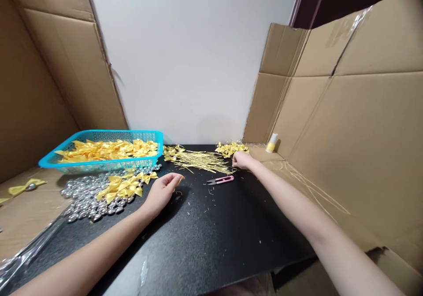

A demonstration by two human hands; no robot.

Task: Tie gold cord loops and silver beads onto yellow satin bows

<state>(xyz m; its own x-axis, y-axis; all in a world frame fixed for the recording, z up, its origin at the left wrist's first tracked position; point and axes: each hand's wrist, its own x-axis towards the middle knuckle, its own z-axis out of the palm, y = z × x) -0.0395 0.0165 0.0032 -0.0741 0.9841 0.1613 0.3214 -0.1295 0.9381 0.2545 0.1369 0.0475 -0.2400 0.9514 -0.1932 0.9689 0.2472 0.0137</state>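
My left hand (163,190) rests on the black table (205,234) with its fingers curled round a small yellow piece that I cannot make out. Just left of it lie loose yellow ribbon bows (124,185) on a heap of silver beads (87,197). My right hand (242,159) reaches far across the table, fingers pinched at the edge of a bundle of gold wire strands (201,160). Pink thread snips (220,180) lie on the table between my two hands.
A blue plastic basket (99,136) full of yellow bows stands at the back left. A pile of small gold pieces (230,148) and a yellow thread spool (271,142) sit at the back right. Cardboard walls (357,124) close both sides.
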